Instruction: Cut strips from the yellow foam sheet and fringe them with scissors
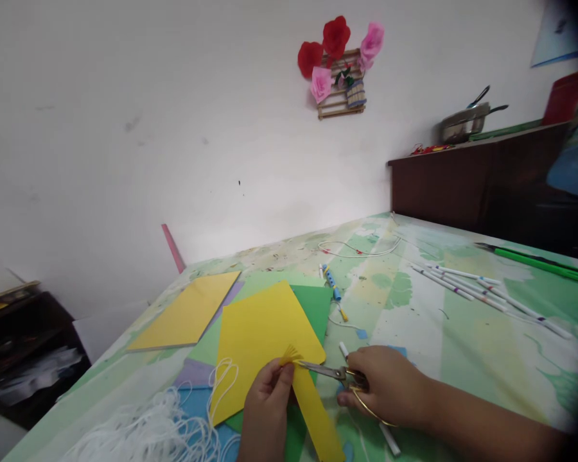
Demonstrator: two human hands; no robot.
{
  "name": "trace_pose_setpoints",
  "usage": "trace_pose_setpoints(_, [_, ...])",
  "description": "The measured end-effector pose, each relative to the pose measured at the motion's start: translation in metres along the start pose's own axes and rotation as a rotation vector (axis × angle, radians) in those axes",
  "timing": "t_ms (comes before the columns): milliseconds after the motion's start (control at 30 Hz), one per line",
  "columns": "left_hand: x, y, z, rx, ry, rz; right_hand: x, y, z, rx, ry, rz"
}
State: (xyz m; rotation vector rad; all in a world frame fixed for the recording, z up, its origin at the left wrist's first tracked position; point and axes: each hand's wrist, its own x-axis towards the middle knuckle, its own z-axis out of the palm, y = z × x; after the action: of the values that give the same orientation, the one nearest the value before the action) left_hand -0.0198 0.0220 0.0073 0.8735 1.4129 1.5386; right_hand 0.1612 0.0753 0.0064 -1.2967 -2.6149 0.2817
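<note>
Between its thumb and fingers, my left hand (270, 401) pinches the top end of a yellow paper strip (315, 414). Fine fringe-like cuts fan out at that end, and the rest of the strip hangs down to the right. My right hand (390, 385) is closed round the gold handles of a pair of scissors (334, 372). Their blades point left, with the tips at the strip beside my left fingertips. Under both hands lies a yellow sheet (264, 327) on top of a green sheet (313, 308). A white stick (389, 439) passes partly behind my right hand.
A tangle of white string (139, 430) lies at the front left, near an orange-yellow pad (187, 311). Behind the hands is a blue paper roll (331, 282) with a tassel. White sticks (486, 292) and a green-handled tool (542, 264) lie to the right.
</note>
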Motion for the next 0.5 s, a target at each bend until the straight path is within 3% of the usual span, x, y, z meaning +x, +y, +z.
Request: trace_pose_setpoints(500, [0.0017, 0.0033, -0.0012, 0.170, 0.035, 0.056, -0.0018, -0.0014, -0.0050, 0.035, -0.015, 0.029])
